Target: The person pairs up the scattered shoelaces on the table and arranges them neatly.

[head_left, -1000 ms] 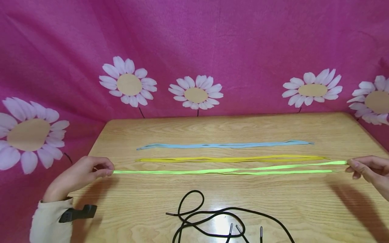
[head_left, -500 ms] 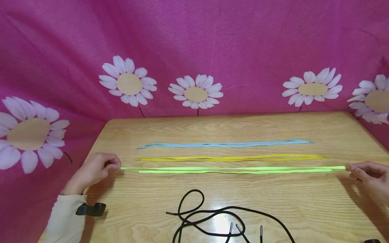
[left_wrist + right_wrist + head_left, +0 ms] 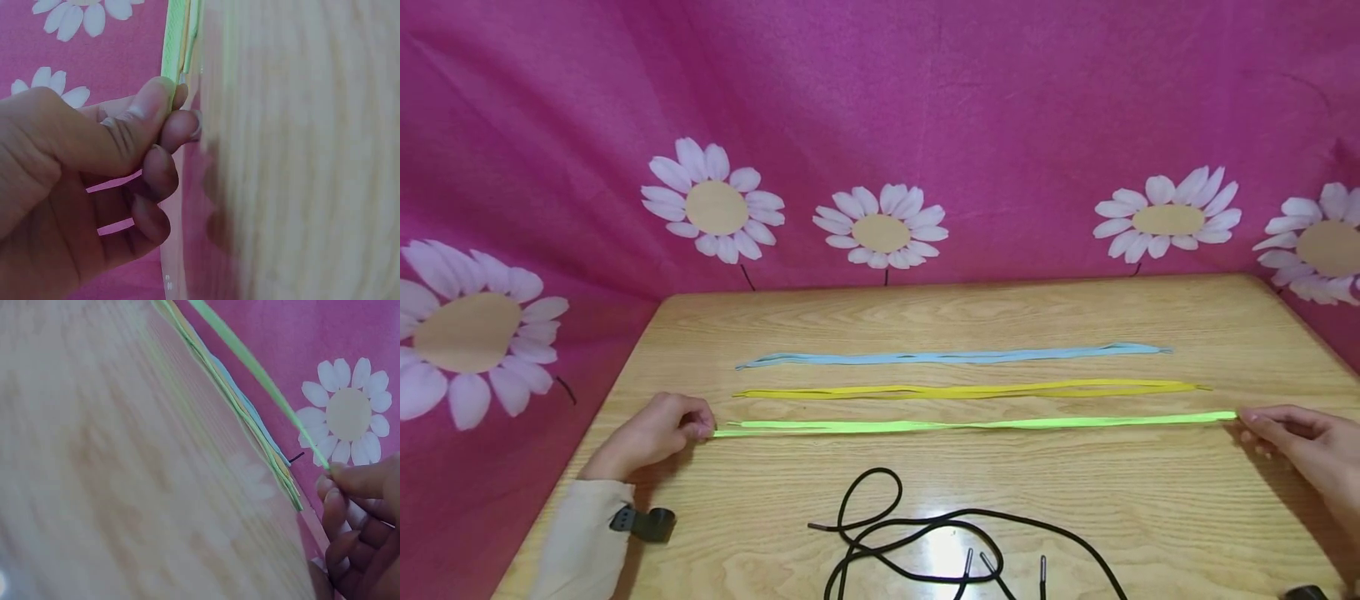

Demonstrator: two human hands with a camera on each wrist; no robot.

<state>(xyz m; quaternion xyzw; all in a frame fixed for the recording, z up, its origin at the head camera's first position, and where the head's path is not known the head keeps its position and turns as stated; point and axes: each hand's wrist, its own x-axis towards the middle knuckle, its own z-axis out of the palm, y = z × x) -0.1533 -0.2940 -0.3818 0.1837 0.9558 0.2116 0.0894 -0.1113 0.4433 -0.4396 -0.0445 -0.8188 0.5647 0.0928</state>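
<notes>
My left hand (image 3: 662, 429) pinches the left end of a neon green flat shoelace (image 3: 173, 47) between thumb and index finger, low over the table. At the other side, my right hand (image 3: 1307, 442) pinches its right end, also with thumb and fingertips. The lace runs nearly straight between both hands; in the right wrist view it rises clear of the table toward the fingers. A second green shoelace (image 3: 760, 424) lies along it, overlapped over much of its length in the head view. Beyond lie a yellow shoelace pair (image 3: 985, 392) and a light blue shoelace pair (image 3: 1037, 356), stretched out roughly parallel.
Loosely tangled black round laces (image 3: 877, 470) with metal-looking tips lie at the front middle of the wooden table (image 3: 737, 517). A pink cloth (image 3: 1000, 100) with white daisies hangs behind the table and at its sides. Each wrist wears a small black camera.
Both hands have come inward and lower, the left most. The held green lace has gone from slanting apart at its right end to lying close along the other green lace.
</notes>
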